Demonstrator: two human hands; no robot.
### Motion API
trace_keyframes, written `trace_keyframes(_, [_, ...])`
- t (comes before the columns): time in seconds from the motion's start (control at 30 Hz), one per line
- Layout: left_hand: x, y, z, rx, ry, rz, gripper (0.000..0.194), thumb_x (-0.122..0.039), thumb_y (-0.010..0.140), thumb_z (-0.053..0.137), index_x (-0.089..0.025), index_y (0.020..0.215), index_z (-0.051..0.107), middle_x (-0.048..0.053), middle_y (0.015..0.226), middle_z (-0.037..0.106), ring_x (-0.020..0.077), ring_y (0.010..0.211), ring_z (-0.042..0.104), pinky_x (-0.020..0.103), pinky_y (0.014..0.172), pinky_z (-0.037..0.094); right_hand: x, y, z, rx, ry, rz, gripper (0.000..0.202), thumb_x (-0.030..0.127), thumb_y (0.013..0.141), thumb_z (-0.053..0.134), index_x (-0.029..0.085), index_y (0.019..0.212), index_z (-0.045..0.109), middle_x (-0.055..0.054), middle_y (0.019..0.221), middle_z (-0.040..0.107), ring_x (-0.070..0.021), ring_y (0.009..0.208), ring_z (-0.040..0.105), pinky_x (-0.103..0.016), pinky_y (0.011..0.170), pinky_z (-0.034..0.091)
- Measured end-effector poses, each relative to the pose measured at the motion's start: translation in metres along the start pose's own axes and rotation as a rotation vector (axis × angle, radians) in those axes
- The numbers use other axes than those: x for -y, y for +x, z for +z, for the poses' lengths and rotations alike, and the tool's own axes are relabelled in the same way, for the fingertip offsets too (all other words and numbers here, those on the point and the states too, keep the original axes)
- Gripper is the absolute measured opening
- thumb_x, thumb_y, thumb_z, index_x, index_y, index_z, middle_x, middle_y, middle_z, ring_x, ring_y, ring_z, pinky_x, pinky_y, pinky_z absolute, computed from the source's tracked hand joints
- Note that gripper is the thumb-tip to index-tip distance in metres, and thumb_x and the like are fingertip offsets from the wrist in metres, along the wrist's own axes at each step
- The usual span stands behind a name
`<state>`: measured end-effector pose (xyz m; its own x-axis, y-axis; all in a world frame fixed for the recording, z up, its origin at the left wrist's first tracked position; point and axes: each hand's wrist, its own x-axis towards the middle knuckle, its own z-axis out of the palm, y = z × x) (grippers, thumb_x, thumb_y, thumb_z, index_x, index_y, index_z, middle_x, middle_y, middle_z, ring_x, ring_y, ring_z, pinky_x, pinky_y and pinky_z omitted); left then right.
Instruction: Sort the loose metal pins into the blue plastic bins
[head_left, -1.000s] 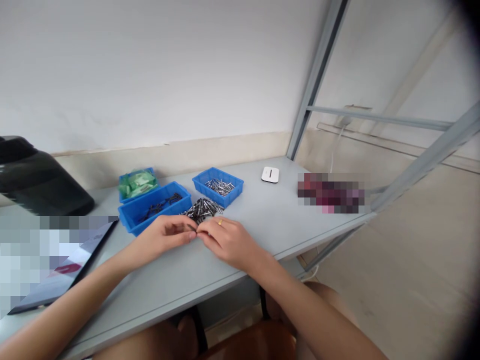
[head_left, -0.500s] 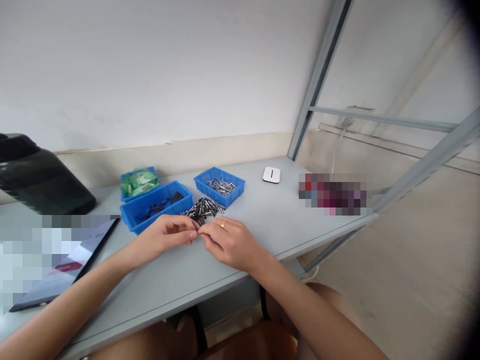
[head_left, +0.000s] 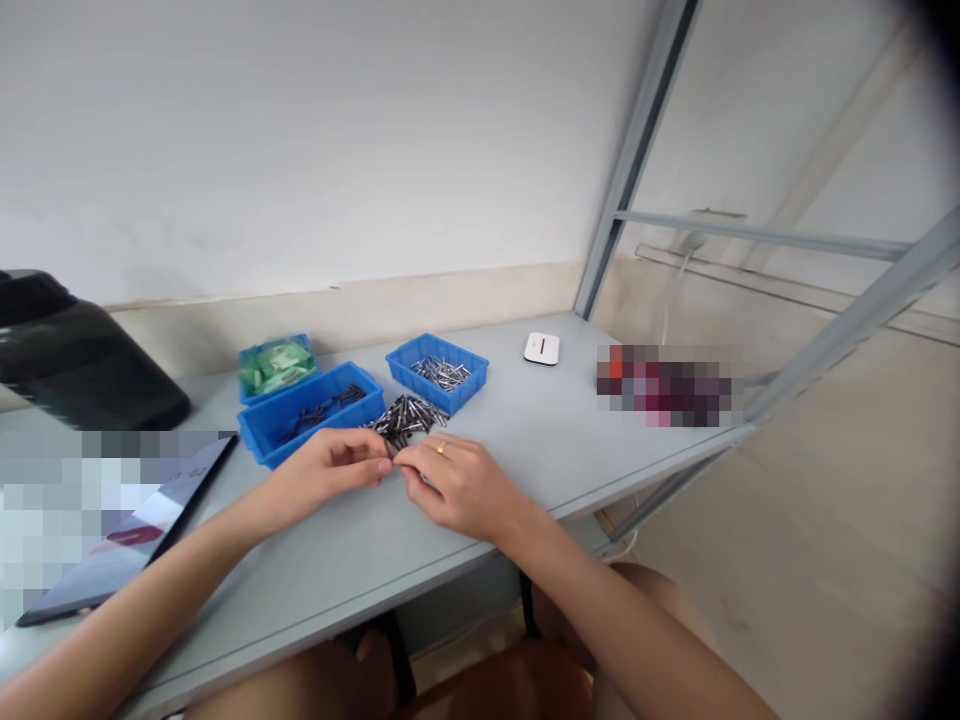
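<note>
My left hand (head_left: pixel 337 468) and my right hand (head_left: pixel 457 480) meet fingertip to fingertip just above the table's near part. Both are closed in a pinch on a small dark metal pin (head_left: pixel 388 450), mostly covered by the fingers. The right hand wears a gold ring. Right behind the fingers lies a loose pile of metal pins (head_left: pixel 409 412), silver and dark. A blue bin (head_left: pixel 259 440) with several dark pins stands behind my left hand. Farther back, another blue bin (head_left: pixel 469 392) contains many silver pins.
A third blue bin (head_left: pixel 243 385) at the back left has a green plastic bag (head_left: pixel 279 366) in it. A dark bottle (head_left: pixel 97 355) and a flat, partly blurred panel (head_left: pixel 169 510) are at left. At right are a white square device (head_left: pixel 541 348) and a metal frame post (head_left: pixel 622 190).
Both hands stay together in nearly the same pose around the pin. The whole view has shifted very slightly; the bins and pile have not visibly changed.
</note>
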<state>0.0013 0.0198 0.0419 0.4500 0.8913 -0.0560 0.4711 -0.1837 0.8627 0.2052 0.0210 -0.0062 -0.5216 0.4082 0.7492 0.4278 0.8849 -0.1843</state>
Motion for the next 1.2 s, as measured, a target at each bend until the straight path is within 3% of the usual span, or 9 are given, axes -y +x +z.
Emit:
trace_keyframes(0.33, [0.0,0.0,0.0,0.013,0.05,-0.015,0.025,-0.042,0.083,0.059,-0.018,0.077,0.063,-0.001,0.071,0.057,0.014,0.069,0.051,0.024,0.064,0.043,0.0,0.0,0.0,0.037,0.011,0.021,0.02,0.019,0.095,0.039,0.018,0.094,0.059,-0.003,0.076,0.062,-0.0148,0.076,0.057,-0.027,0.072,0.044])
trace_keyframes(0.47, [0.006,0.0,0.0,0.05,0.042,-0.026,0.023,-0.04,0.083,0.059,-0.019,0.083,0.066,0.0,0.074,0.06,0.0142,0.069,0.053,0.024,0.063,0.044,0.0,-0.001,0.0,0.045,0.034,0.043,0.02,0.018,0.095,0.039,0.018,0.105,0.057,-0.005,0.089,0.065,-0.0161,0.087,0.059,-0.028,0.081,0.046])
trace_keyframes(0.73, [0.004,-0.002,0.003,0.063,0.095,-0.006,0.023,-0.04,0.084,0.057,-0.019,0.078,0.061,-0.001,0.071,0.057,0.013,0.064,0.05,0.022,0.058,0.043,-0.001,0.001,-0.004,0.127,0.055,0.064,0.037,0.012,0.094,0.038,0.019,0.128,0.047,-0.007,0.105,0.064,-0.0173,0.099,0.057,-0.029,0.09,0.046])
trace_keyframes(0.93, [0.005,-0.002,0.002,0.058,0.119,0.006,0.02,-0.037,0.084,0.058,-0.019,0.079,0.063,-0.001,0.075,0.059,0.014,0.069,0.053,0.023,0.061,0.045,-0.001,0.001,-0.003,0.135,0.047,0.078,0.029,0.013,0.094,0.038,0.018,0.118,0.054,-0.007,0.103,0.065,-0.0173,0.099,0.057,-0.03,0.09,0.045])
trace_keyframes(1.2, [0.005,-0.002,0.001,0.042,0.071,-0.02,0.021,-0.04,0.085,0.058,-0.02,0.083,0.063,0.0,0.077,0.059,0.0148,0.071,0.053,0.025,0.064,0.045,-0.002,0.001,0.0,0.055,0.025,0.108,0.021,0.02,0.097,0.038,0.017,0.105,0.057,-0.006,0.091,0.065,-0.0168,0.088,0.059,-0.029,0.082,0.046])
